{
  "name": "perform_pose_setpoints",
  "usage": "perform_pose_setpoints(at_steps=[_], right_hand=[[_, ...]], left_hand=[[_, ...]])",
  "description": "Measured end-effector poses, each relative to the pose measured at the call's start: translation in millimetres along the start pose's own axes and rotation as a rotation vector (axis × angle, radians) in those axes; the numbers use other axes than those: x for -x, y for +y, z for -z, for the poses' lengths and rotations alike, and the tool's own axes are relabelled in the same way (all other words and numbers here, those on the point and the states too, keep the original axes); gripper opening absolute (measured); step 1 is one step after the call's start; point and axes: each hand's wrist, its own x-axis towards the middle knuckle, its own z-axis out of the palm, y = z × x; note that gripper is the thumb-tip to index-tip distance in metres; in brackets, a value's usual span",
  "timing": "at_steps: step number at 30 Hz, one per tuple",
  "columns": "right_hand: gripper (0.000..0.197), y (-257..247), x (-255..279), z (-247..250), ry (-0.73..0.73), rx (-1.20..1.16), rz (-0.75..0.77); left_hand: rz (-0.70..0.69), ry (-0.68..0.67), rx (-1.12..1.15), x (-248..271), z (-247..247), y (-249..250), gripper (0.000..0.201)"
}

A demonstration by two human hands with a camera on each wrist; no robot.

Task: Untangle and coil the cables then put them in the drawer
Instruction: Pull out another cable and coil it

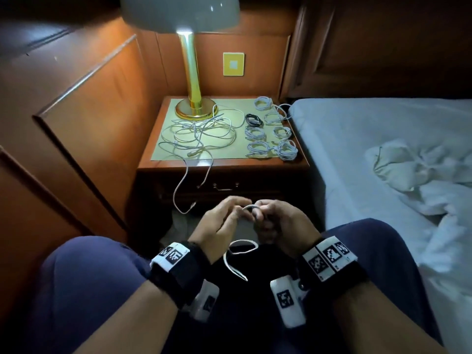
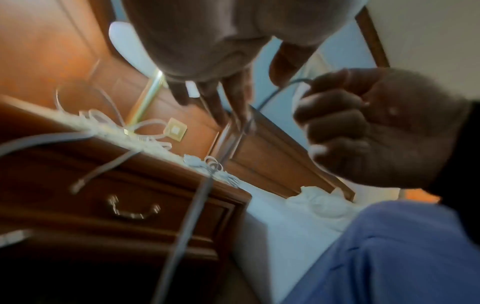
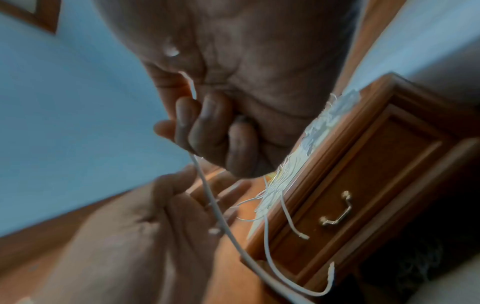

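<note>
I am coiling one white cable [image 1: 249, 208] in my lap. My right hand [image 1: 277, 221] has its grip curled tight round the loop; my left hand [image 1: 224, 221], fingers loosely extended, feeds slack beside it. Next comes another turn. The drawer [image 1: 224, 186] beyond my grip is closed.

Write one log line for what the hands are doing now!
step: coiling | right hand: grips white cable | left hand: guiding it | drawer: closed
</note>
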Motion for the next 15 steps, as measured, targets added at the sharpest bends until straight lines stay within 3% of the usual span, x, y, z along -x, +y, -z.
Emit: perform_pose_setpoints(at_steps=[2, 4, 8, 10, 12, 15], right_hand=[[0.018, -5.1, 1.4, 4.7, -0.001, -0.208, 0.056], [0.021, -16.4, 1.3, 14.5, 0.072, -0.401, 0.134], [0.017, -41.7, 5.0, 41.8, 0.314, -0.566, 0.311], [0.020, -42.8, 5.3, 45.9, 0.383, -0.483, 0.313], [0.024, -34.8, 0.6, 40.8, 0.413, -0.303, 0.295], [0.032, -15.7, -9.6, 24.9, 0.350, 0.131, 0.255]], left_hand=[[0.106, -0.067, 0.257, 1.3, -5.7, 3.7, 0.033], [0.196, -0.033, 0.316, 1.0, -1.5, -0.1, 0.036], [0.261, 0.149, 0.031, -5.7, 19.7, -22.4, 0.029], [0.240, 0.192, -0.198, -5.4, 23.8, -28.4, 0.021], [0.195, 0.127, -0.292, -2.8, 17.7, -23.7, 0.016], [-0.013, 0.017, -0.308, 0.1, 1.9, -11.2, 0.015]])
